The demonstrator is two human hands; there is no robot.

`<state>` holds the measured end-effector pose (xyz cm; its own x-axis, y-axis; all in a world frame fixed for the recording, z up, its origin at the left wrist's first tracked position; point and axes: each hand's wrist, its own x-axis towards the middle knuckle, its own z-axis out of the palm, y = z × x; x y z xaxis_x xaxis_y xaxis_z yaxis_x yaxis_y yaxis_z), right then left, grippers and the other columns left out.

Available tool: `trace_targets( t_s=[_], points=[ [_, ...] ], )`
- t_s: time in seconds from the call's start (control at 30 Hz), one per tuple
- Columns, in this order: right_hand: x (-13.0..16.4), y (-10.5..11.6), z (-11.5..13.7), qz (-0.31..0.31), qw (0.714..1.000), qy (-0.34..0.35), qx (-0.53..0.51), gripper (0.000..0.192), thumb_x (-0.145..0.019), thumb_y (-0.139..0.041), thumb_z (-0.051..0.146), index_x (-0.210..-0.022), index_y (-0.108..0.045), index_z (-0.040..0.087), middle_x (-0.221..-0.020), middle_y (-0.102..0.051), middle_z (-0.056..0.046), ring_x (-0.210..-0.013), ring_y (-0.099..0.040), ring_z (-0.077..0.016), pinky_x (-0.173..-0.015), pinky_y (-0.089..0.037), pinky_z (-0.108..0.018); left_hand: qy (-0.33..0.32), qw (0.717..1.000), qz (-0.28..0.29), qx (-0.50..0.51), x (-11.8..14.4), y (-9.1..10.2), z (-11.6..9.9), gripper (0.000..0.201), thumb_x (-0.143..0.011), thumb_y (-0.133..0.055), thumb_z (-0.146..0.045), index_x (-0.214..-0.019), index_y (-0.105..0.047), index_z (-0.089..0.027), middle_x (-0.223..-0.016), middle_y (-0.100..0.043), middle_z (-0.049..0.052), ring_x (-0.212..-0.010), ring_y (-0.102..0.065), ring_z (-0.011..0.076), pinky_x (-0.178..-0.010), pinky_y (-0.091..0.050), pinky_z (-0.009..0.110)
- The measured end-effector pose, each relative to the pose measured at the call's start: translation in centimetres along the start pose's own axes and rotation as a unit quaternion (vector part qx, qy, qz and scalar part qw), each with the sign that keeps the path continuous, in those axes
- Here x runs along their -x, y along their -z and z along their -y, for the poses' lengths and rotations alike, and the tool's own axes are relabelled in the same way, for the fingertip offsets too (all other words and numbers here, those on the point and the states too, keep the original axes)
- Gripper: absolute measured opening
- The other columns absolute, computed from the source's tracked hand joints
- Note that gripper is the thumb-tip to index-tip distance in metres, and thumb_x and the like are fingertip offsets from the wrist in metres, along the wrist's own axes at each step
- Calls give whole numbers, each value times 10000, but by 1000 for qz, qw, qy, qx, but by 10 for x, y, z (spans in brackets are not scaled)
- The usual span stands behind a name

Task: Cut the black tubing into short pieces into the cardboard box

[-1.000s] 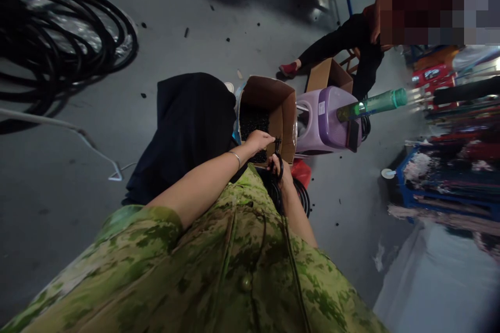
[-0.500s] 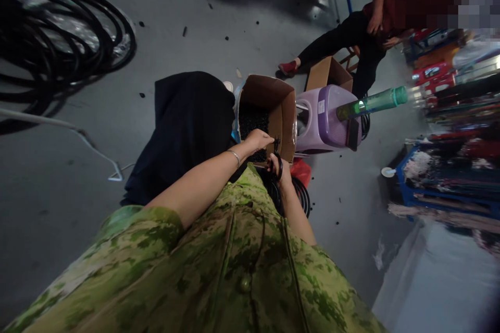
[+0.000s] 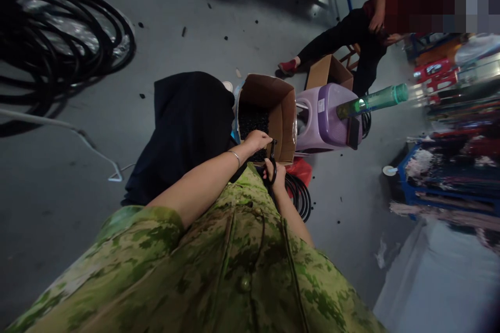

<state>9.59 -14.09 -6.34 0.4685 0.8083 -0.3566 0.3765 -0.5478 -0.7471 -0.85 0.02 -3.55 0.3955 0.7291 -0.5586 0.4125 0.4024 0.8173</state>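
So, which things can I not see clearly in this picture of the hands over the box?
Head view only:
- What the left hand pinches: hidden by its own fingers.
- The scissors in the right hand: blades too small and dark to tell open or closed.
- The contents of the cardboard box: dark, too small to identify.
- The black hose coil: cut off by the left edge.

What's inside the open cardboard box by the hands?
The cardboard box holds a heap of small black pieces, too small to identify. The left hand at its near edge covers part of the heap; the box bottom is hidden.
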Motion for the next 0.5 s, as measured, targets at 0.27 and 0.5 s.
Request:
trace_targets(
  t_s=[0.27,0.5],
  points=[
    [0,4,5,-1,1000,-24,9,556,-767,-576,718,-572,-551,198,-485,-566,-7,-408,-538,-130,-426,-372,-235,-15,999,-14,39,0,0,-1,208,-770,-716,-259,-904,-803,-125,-498,-550,-21,-452,-408,79,-497,-309,211],
    [-6,15,8,46,995,-55,-65,556,-749,-588,727,-699,-618,174,-595,-636,-28,-465,-559,-119,-472,-396,-229,-34,999,-4,27,-4,-2,1,146,-759,-709,-212,-819,-808,-124,-547,-598,-5,-483,-430,74,-482,-288,200]
  ],
)
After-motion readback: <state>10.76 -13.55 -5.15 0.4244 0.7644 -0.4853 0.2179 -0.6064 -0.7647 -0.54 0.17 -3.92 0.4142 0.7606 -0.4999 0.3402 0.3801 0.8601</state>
